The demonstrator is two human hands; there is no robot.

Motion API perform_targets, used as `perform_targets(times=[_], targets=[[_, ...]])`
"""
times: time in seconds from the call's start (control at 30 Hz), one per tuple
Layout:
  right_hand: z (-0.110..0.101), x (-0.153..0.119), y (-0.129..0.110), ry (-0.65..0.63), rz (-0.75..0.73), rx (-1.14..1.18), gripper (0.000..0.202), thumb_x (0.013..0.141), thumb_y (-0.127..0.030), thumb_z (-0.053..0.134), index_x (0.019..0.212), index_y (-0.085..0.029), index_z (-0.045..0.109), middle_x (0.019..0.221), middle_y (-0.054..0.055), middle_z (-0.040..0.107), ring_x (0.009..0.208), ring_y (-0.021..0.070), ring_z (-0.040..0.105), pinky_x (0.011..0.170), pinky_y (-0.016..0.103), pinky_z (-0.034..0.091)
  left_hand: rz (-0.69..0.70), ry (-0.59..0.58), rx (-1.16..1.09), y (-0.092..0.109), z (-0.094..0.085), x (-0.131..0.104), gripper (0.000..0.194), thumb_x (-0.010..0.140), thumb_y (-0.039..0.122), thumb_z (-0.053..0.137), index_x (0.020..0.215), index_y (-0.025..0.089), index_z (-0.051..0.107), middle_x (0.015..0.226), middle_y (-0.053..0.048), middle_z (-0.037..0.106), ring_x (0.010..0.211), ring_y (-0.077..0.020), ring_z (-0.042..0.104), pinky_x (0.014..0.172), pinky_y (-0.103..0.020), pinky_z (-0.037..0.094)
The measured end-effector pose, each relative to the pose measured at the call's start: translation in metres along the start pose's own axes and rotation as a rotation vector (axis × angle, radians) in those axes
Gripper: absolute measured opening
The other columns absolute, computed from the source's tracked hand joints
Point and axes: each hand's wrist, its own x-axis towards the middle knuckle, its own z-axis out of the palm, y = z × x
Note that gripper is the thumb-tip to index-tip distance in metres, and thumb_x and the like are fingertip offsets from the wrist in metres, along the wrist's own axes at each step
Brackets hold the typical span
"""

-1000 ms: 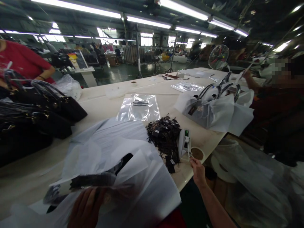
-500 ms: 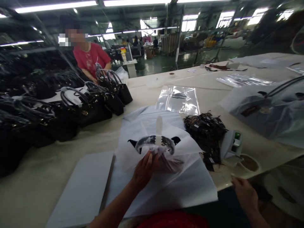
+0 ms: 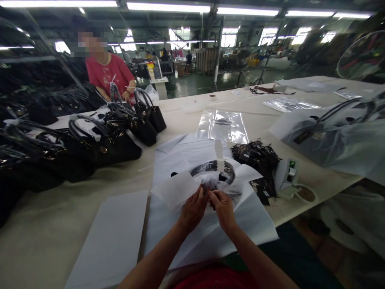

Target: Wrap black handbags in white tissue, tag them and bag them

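Note:
A handbag with dark plastic-wrapped handles [image 3: 207, 166] sits in front of me, mostly covered by a thin white wrapping sheet [image 3: 177, 190]. My left hand [image 3: 192, 210] is closed on the sheet at the front of the bag, just below the handles. Close beside it, my right hand [image 3: 223, 206] has thumb and fingers pinched together against the wrapping; whatever lies between those fingertips is too small to make out. A larger flat white sheet [image 3: 255, 224] is spread under the bag.
Black handbags [image 3: 114, 148] crowd the left side, where a co-worker in red [image 3: 110, 76] stands. A white board-like stack [image 3: 108, 237] lies near left. To the right are dark tags [image 3: 255, 156], a white dispenser [image 3: 284, 180] and a wrapped bag [image 3: 325, 136]. Clear plastic bags [image 3: 222, 124] lie behind.
My right hand has come from beside the dispenser at the table edge to the bag's front, meeting my left hand. The handles have shifted slightly, and a wrapping flap now covers the bag's left side.

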Motion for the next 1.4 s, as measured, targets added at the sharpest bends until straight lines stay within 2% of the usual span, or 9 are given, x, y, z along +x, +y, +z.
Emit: perform_targets(times=[0.23,0.43,0.6,0.77,0.97,1.07,1.23,1.3,1.4], targets=[[0.019,0.012,0.014,0.208,0.043,-0.151,0.046,0.067,-0.062,0.059,0.051,-0.019,0.055,0.043,-0.001,0.052,0.039,0.0115,0.043,0.042,0.025,0.032,0.045,-0.016,-0.069,-0.006,-0.002,-0.001,0.044,0.091,0.009,0.028,0.133,-0.002,0.038,0.126,-0.023,0.053,0.126,-0.0281,0.045,0.098,-0.037,0.045],[0.027,0.022,0.012,0.292,0.052,-0.28,0.054,0.068,-0.066,0.058,0.042,-0.02,0.05,0.036,-0.002,0.047,0.038,0.0118,0.044,0.043,0.025,0.034,0.056,0.018,-0.137,-0.011,0.002,-0.001,0.047,0.087,0.004,0.032,0.134,-0.003,0.035,0.129,-0.025,0.05,0.131,-0.0312,0.036,0.101,-0.041,0.043],[0.026,0.027,0.012,0.284,0.114,-0.218,0.052,0.064,-0.065,0.062,0.041,-0.02,0.049,0.035,-0.002,0.046,0.036,0.011,0.044,0.039,0.023,0.035,0.048,-0.004,-0.158,-0.013,0.005,0.0,0.052,0.086,0.003,0.032,0.137,-0.003,0.029,0.131,-0.026,0.048,0.133,-0.0302,0.033,0.104,-0.043,0.04],[0.023,0.013,0.009,0.212,0.223,-0.035,0.036,0.062,-0.05,0.066,0.054,-0.016,0.058,0.04,-0.002,0.053,0.034,0.0104,0.047,0.034,0.021,0.035,0.076,-0.006,-0.14,-0.014,0.002,-0.001,0.043,0.086,0.006,0.032,0.128,-0.002,0.043,0.126,-0.025,0.052,0.128,-0.0308,0.041,0.099,-0.041,0.044],[0.027,0.009,0.016,0.331,0.206,-0.074,0.032,0.061,-0.046,0.068,0.061,-0.015,0.061,0.043,0.0,0.056,0.037,0.0132,0.051,0.037,0.023,0.041,0.064,-0.01,-0.19,-0.017,0.005,-0.004,0.044,0.087,0.006,0.03,0.13,0.002,0.042,0.13,-0.024,0.05,0.13,-0.0287,0.039,0.099,-0.041,0.044],[0.026,0.008,0.023,0.405,0.155,-0.183,0.034,0.061,-0.05,0.069,0.061,-0.017,0.059,0.046,0.0,0.057,0.04,0.0148,0.053,0.042,0.026,0.041,0.06,0.002,-0.229,-0.019,0.008,-0.004,0.043,0.089,0.008,0.03,0.13,0.004,0.042,0.133,-0.023,0.048,0.13,-0.0284,0.039,0.099,-0.043,0.044],[0.017,0.003,0.029,0.44,0.043,-0.596,0.034,0.066,-0.055,0.064,0.056,-0.023,0.057,0.054,0.0,0.062,0.053,0.0174,0.057,0.052,0.027,0.038,0.062,0.008,-0.296,-0.024,0.003,-0.002,0.037,0.09,0.01,0.033,0.123,0.006,0.049,0.128,-0.022,0.052,0.128,-0.0292,0.041,0.096,-0.043,0.046],[0.014,0.003,0.031,0.423,0.04,-0.635,0.036,0.068,-0.056,0.062,0.054,-0.024,0.056,0.053,-0.001,0.061,0.054,0.0168,0.056,0.052,0.026,0.036,0.035,0.03,-0.364,-0.025,-0.002,0.0,0.036,0.09,0.011,0.035,0.123,0.009,0.049,0.125,-0.02,0.054,0.127,-0.0278,0.043,0.097,-0.042,0.047],[0.008,0.002,0.04,0.351,0.019,-0.615,0.034,0.072,-0.054,0.059,0.056,-0.023,0.057,0.053,-0.002,0.06,0.054,0.0154,0.055,0.052,0.025,0.034,-0.106,0.083,-0.498,-0.024,-0.012,0.006,0.04,0.09,0.015,0.038,0.13,0.011,0.041,0.125,-0.017,0.054,0.123,-0.024,0.047,0.097,-0.039,0.048]])
